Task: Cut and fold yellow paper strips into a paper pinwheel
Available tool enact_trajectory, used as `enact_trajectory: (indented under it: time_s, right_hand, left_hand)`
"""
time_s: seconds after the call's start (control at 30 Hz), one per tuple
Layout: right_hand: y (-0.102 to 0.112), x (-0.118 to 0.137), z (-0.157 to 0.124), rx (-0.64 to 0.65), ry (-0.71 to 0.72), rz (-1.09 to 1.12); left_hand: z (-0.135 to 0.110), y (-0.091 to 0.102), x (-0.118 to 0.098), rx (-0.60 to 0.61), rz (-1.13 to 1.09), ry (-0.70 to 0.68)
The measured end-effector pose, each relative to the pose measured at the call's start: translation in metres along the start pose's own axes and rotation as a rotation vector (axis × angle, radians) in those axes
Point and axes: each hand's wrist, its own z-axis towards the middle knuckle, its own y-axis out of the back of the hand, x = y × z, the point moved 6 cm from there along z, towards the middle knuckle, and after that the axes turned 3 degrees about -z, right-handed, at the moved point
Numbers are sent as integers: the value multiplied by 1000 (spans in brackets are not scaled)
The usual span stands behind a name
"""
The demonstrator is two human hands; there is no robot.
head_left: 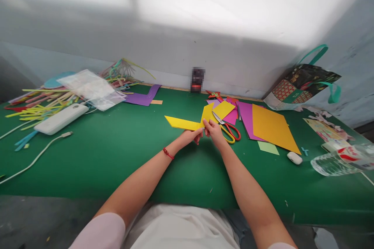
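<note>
Both my hands pinch a folded strip of yellow paper [184, 123] above the green table. One pointed arm of the strip runs to the left, and another part stands up and away from me. My left hand [192, 137], with a red bracelet at the wrist, closes on it from below near the bend. My right hand [214, 131] grips the same bend from the right, its fingertips close to the left ones. Scissors [233, 130] with red and yellow handles lie just beyond my right hand. A yellow paper square [224, 109] lies by their blades.
Left on the table [131, 167] are a white power bank [61, 118], a cable [37, 156], a plastic bag [90, 87] and many coloured strips. To the right are orange paper [273, 126], an earbud case [294, 158], a water bottle [340, 162] and a shopping bag [298, 85].
</note>
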Motion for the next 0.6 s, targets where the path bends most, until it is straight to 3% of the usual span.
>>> enact_trajectory:
  time_s: [0.27, 0.4, 0.5, 0.6]
  right_hand:
    - [13, -4, 6, -81, -48, 83]
    - [14, -4, 6, -16, -107, 100]
    - [20, -3, 6, -38, -98, 117]
    - [22, -7, 8, -53, -111, 142]
  left_hand:
    - [4, 16, -5, -130, -47, -106]
    - [2, 16, -12, -120, 26, -248]
    - [2, 16, -9, -87, 40, -282]
    - [-1, 16, -12, -54, 120, -404]
